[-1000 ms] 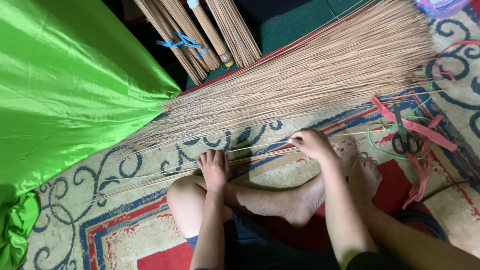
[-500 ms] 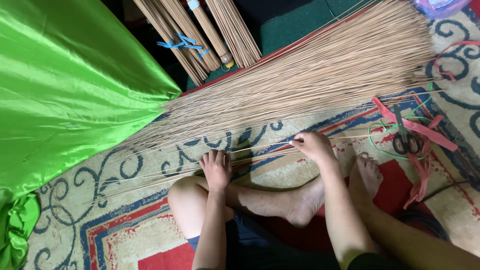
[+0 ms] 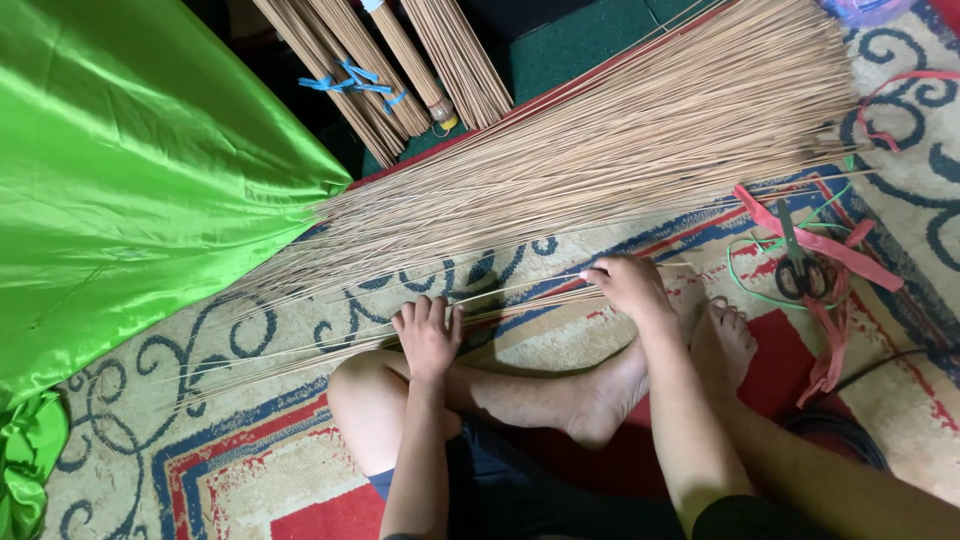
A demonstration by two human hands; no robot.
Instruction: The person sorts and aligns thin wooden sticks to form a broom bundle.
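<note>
The person works with both arms bare from the hand up to where the frame cuts them off; no sleeves, watch, rings or bracelets show on the left hand or the right hand. The legs are bare below the knee and the feet are unshod, toes uncovered. Dark shorts, navy or perhaps black in this dim light, cover the thighs and lap.
</note>
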